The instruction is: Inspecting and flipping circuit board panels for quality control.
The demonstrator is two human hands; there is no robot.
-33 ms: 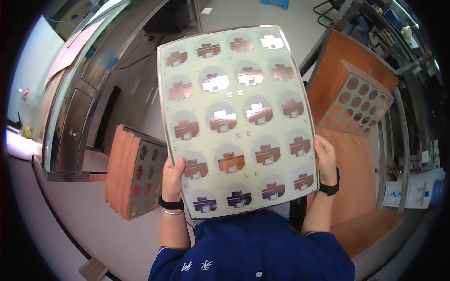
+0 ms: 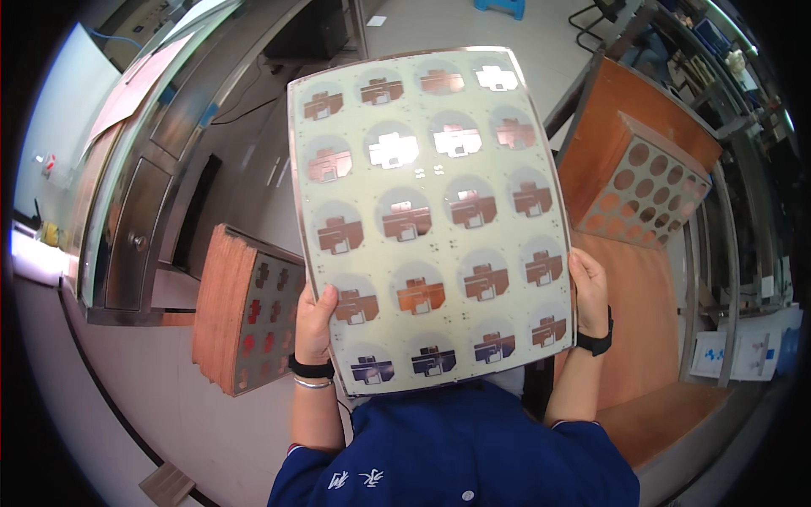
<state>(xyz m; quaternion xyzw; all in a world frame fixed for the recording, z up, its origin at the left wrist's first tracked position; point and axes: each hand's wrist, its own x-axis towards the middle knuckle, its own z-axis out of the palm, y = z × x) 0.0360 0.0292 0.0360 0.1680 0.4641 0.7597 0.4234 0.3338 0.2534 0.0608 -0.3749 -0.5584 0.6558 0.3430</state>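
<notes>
In front of my chest I hold a large pale green printed circuit board panel (image 2: 439, 262) with rows of round, copper-patterned units. It is tilted up, its face toward me, and some copper areas shine with glare. My left hand (image 2: 316, 325) grips the lower left edge, thumb on the face and fingers hidden behind. My right hand (image 2: 590, 291) is closed on the lower right edge, its fingers partly behind the panel. To the left, a thick stack of similar panels (image 2: 226, 308) stands on edge, copper-coloured along its side.
At right, a stack of panels with copper discs (image 2: 646, 190) leans against an orange-brown board (image 2: 596, 127) on a rack. A steel cabinet (image 2: 135, 241) and bench stand at left. A blue stool (image 2: 500, 8) is on the far floor, and a white bin (image 2: 733, 353) sits at the far right.
The panel has shifted very slightly right and tilted a little, so the glare on its third row has shrunk. Both hands keep the same grip.
</notes>
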